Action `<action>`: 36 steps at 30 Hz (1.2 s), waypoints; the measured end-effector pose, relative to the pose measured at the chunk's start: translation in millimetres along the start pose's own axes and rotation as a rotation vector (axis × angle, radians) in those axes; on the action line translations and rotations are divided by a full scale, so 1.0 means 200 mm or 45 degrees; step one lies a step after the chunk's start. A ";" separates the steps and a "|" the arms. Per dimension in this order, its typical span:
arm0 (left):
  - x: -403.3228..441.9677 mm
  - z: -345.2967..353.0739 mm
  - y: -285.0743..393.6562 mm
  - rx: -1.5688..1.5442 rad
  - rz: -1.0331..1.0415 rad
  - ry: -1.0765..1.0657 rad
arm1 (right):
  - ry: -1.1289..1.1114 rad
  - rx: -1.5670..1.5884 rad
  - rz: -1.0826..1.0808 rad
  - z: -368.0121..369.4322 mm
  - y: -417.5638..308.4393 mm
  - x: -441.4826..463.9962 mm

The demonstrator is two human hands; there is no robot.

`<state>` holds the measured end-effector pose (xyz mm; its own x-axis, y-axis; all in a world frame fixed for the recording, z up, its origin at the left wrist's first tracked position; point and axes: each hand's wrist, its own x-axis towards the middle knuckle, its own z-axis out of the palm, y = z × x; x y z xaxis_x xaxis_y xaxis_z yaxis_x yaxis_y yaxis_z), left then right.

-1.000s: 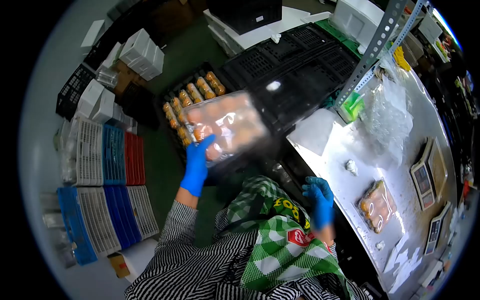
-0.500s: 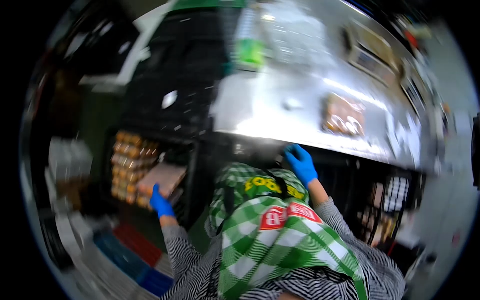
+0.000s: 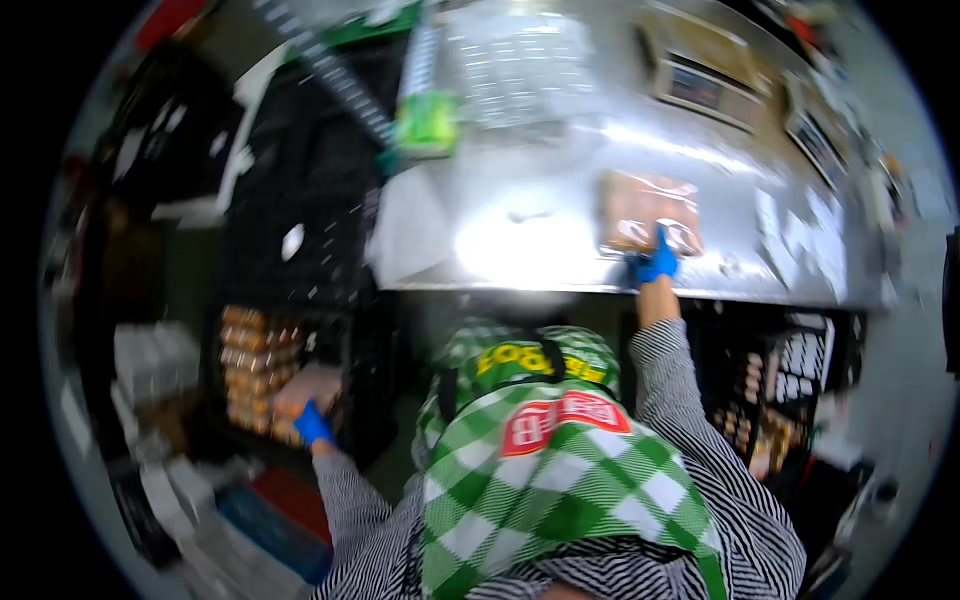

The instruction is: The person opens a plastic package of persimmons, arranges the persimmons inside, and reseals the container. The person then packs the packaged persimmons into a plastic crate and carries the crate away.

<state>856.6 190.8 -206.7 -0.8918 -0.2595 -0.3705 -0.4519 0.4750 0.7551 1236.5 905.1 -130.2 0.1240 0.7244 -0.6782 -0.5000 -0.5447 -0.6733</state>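
The person's right hand (image 3: pixel 655 265), in a blue glove, is at the near edge of the metal table (image 3: pixel 560 165), right of the frame's centre. It touches the front of a clear-wrapped pack (image 3: pixel 650 200) that lies flat there; the thumb rests over the pack's near edge and the fingers bunch lower, by the table's rim. Blur hides how firmly they close, so one cannot tell whether the hand grips it.

The left hand (image 3: pixel 313 425), also gloved in blue, is at the lower left of the frame, against the near side of a pinkish pack (image 3: pixel 310 388) inside a black crate (image 3: pixel 347 355). Whether its fingers are spread or closed on this pack cannot be told. Just left of that pack, orange-brown packs (image 3: pixel 258 365) stand in a column within the crate.

At the upper middle of the frame, clear plastic trays (image 3: pixel 520 70) lie on the table, with a green box (image 3: pixel 427 125) to their left. Two scales (image 3: pixel 708 88) stand at the upper right, and strips of paper (image 3: pixel 780 240) lie right of the wrapped pack. A pale sheet (image 3: pixel 410 222) covers the table's left end. The person wears a green-and-white checked apron (image 3: pixel 580 490) over striped sleeves (image 3: pixel 665 370).
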 end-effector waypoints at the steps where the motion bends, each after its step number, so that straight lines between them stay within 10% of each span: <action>1: 0.00 -0.01 -0.04 0.273 0.332 0.064 | -0.051 -0.005 0.058 0.01 -0.01 0.01; 2: 0.01 -0.01 -0.07 0.570 0.629 0.122 | -0.174 -0.006 0.066 -0.02 0.03 0.10; 4: -0.39 0.07 0.43 0.618 0.032 0.287 | -0.352 0.024 0.325 -0.04 0.00 0.19; 9: -0.63 0.12 0.71 0.887 0.037 0.302 | -0.526 -0.028 0.139 -0.02 0.02 0.11; 13: -0.65 0.08 0.65 1.276 0.357 0.346 | -0.669 -0.106 0.171 -0.09 -0.02 -0.03; 22: -0.75 0.02 0.68 1.163 0.500 0.344 | -1.091 -0.439 0.801 0.18 0.45 -1.33; 26: -0.67 0.01 0.60 0.209 0.520 0.426 | -1.303 -0.626 1.277 0.51 0.95 -1.86; 30: -0.57 -0.06 0.57 -1.341 -0.311 0.042 | -1.407 -0.749 1.420 0.65 1.58 -2.13; 33: -0.62 -0.10 0.80 -1.374 -0.459 -0.096 | -1.114 -0.658 1.747 0.58 2.14 -2.02; 36: -0.51 0.03 0.70 -1.172 -0.294 -0.174 | -1.112 -1.157 1.506 0.54 2.30 -2.02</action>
<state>884.4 289.1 -66.8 -0.8036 -0.1357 -0.5795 -0.4760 -0.4379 0.7627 862.7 406.7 -134.0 -0.5423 -0.3828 -0.7479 0.6731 -0.7307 -0.1141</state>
